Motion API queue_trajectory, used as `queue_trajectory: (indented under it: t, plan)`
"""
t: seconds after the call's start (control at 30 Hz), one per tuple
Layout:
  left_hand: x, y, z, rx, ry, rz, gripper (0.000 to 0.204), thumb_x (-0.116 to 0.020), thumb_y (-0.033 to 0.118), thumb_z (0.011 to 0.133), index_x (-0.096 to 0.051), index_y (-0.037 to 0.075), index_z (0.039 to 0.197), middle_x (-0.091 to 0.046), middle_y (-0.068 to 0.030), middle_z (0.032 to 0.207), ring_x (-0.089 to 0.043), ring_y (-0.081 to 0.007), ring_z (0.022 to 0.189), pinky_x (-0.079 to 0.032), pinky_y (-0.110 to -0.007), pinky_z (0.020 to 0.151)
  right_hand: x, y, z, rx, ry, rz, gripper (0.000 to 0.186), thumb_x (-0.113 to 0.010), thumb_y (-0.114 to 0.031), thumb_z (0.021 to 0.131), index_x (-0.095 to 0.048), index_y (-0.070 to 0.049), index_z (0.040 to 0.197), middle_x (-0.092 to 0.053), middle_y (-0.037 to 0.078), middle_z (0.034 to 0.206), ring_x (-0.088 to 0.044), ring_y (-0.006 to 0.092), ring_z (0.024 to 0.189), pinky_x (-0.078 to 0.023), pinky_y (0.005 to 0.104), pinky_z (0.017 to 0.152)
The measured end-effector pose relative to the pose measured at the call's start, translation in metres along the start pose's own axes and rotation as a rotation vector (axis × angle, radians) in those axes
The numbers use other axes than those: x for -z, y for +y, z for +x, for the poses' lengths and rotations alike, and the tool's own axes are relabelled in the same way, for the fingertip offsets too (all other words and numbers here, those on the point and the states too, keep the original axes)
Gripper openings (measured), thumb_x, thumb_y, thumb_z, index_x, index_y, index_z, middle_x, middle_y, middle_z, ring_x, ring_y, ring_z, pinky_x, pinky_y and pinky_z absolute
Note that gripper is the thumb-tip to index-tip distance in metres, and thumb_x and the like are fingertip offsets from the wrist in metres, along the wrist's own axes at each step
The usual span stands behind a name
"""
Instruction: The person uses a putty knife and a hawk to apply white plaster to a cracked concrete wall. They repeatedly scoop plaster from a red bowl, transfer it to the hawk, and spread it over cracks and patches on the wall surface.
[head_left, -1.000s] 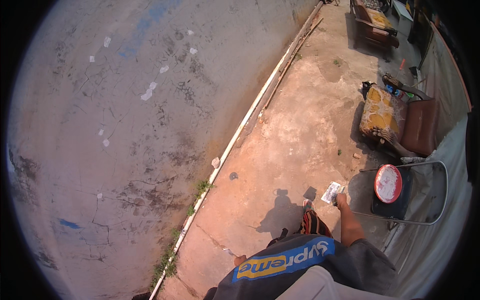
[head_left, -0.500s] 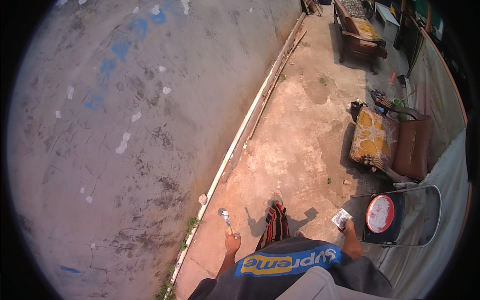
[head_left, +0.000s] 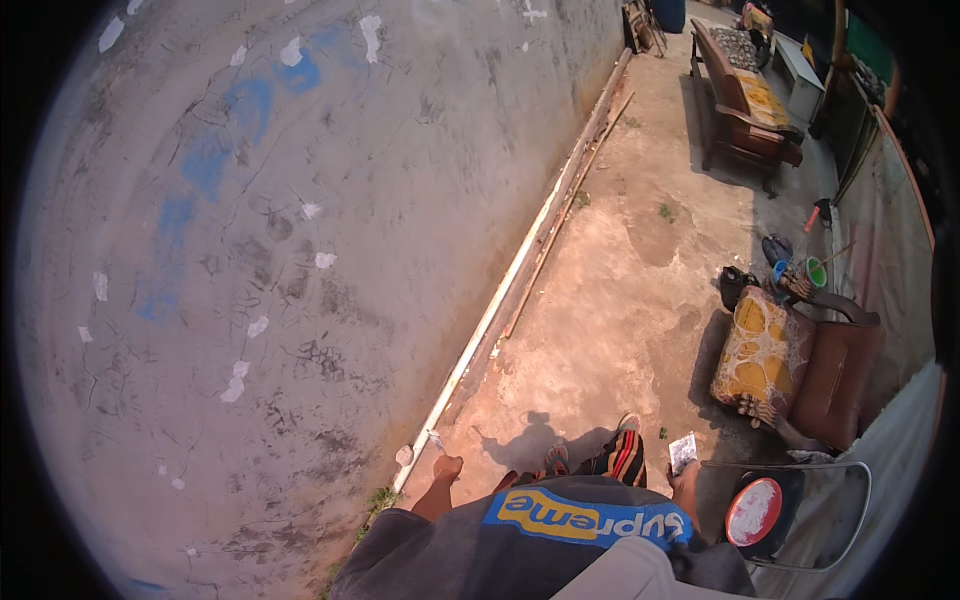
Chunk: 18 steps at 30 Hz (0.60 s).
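My left hand (head_left: pixel 448 467) is closed round the handle of a putty knife (head_left: pixel 435 439), its pale blade pointing forward beside the foot of the wall. On the right, my right hand (head_left: pixel 686 476) grips a flat square plate (head_left: pixel 683 452) smeared with white paste. Just right of that hand, a round red tub (head_left: pixel 753 511) full of white paste rests on the dark seat of a metal-framed folding chair (head_left: pixel 868 505). Along my left rises a grey plastered wall (head_left: pixel 330 400), dotted with white filler patches and blue paint marks.
A brown armchair (head_left: pixel 832 385) with a yellow patterned cushion stands ahead on the right, a matching bench (head_left: pixel 735 95) farther off. Pale strips (head_left: pixel 520 250) run along the wall's foot, with a stone (head_left: pixel 404 456) beside them. Sheeting (head_left: pixel 885 420) lines the right side.
The view has shifted, and more of the far yard shows. My left hand sits closer to the wall's foot, and my feet have stepped. Both hands keep hold of their tools.
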<state>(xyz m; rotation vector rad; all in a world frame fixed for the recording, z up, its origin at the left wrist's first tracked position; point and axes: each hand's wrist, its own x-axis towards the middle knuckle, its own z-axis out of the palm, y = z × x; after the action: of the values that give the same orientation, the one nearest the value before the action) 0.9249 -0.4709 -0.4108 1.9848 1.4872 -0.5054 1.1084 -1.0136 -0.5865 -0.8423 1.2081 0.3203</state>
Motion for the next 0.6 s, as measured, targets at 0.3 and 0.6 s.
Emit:
queue_trajectory:
  t: [0.3, 0.6]
  plan:
    - [-0.014, 0.291, 0.078, -0.523, 0.306, -0.1, 0.034, -0.061, 0.036, 0.079, -0.069, 0.004, 0.089, -0.065, -0.0182, 0.078, -0.063, -0.0291, 0.07, -0.048, -0.04, 0.067, -0.161, -0.103, 0.103, -0.054, -0.076, -0.149, 0.024, -0.042, -0.025, 0.084, -0.056, -0.017, 0.101, -0.059, 0.003, 0.091, -0.058, 0.0224, 0.079, -0.047, 0.0448, 0.064]
    - [-0.078, 0.488, -0.01, -0.752, 0.061, -0.528, 0.061, -0.074, 0.037, 0.075, -0.055, 0.001, 0.121, -0.053, -0.0047, 0.074, -0.05, -0.01, 0.063, -0.044, -0.025, 0.06, -0.434, -0.279, 0.01, 0.037, -0.662, -0.389, 0.016, -0.051, -0.022, 0.087, -0.054, -0.01, 0.097, -0.061, 0.0, 0.081, -0.06, 0.0128, 0.07, -0.049, 0.0257, 0.06]
